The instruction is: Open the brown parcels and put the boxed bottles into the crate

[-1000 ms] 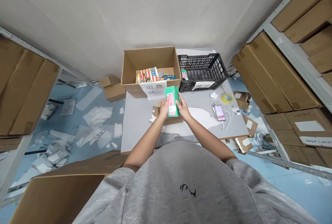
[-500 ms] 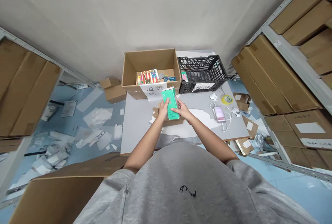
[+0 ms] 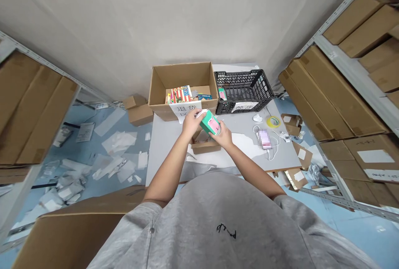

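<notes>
A small green box [image 3: 209, 122] with a pink picture on its face is held tilted above the grey table [image 3: 165, 148]. My left hand [image 3: 191, 120] grips its upper left end and my right hand [image 3: 222, 136] closes on its lower right end. Under the hands lies a small open cardboard box [image 3: 204, 145]. Just beyond stands a large open carton [image 3: 181, 90] with a paper label and colourful items inside. A black plastic crate [image 3: 243, 88] stands beside the carton on the right.
A phone with a white cable [image 3: 264, 138] and a roll of yellow tape [image 3: 273, 121] lie on the table's right side. Shelves of flat cartons [image 3: 339, 90] line both sides. Paper scraps [image 3: 102, 156] litter the blue floor at left. A big carton [image 3: 71, 231] stands near my left.
The green box has been turned from upright to tilted, its pink face showing again. Both hands rose slightly off the small cardboard box, which now shows beneath them.
</notes>
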